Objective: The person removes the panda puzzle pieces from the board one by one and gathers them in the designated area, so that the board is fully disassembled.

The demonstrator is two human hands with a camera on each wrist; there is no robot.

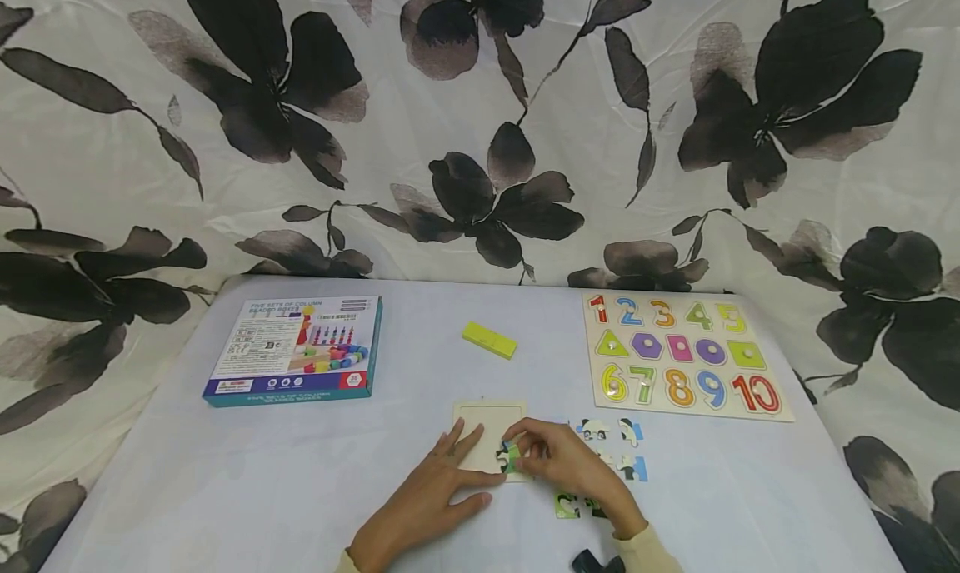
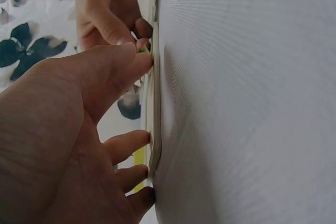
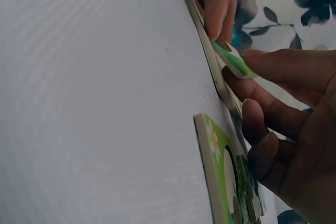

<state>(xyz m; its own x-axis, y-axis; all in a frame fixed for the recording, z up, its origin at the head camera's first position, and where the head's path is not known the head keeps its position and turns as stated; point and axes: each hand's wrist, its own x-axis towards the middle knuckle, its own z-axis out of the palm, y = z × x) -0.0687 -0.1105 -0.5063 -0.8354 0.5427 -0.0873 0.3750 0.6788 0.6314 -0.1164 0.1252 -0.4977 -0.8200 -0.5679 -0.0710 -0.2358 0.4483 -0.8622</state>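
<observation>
A pale jigsaw tray (image 1: 477,430) lies flat on the white table. My left hand (image 1: 442,490) has its fingers spread, the tips resting on the tray's left side and lower edge. Between the thumb and fingers of my right hand (image 1: 558,456) is a green jigsaw piece (image 1: 512,456), held at the tray's lower right. In the right wrist view that piece (image 3: 234,61) is tilted over the tray, near a left fingertip. More jigsaw pieces (image 1: 632,468) with panda pictures lie right of the tray, some partly hidden by the right hand and forearm.
A boxed bead set (image 1: 292,348) lies at the back left. Behind the tray is a yellow block (image 1: 489,340). A number and shape board (image 1: 686,355) occupies the back right. A black object (image 1: 596,561) sits at the front edge by the right sleeve.
</observation>
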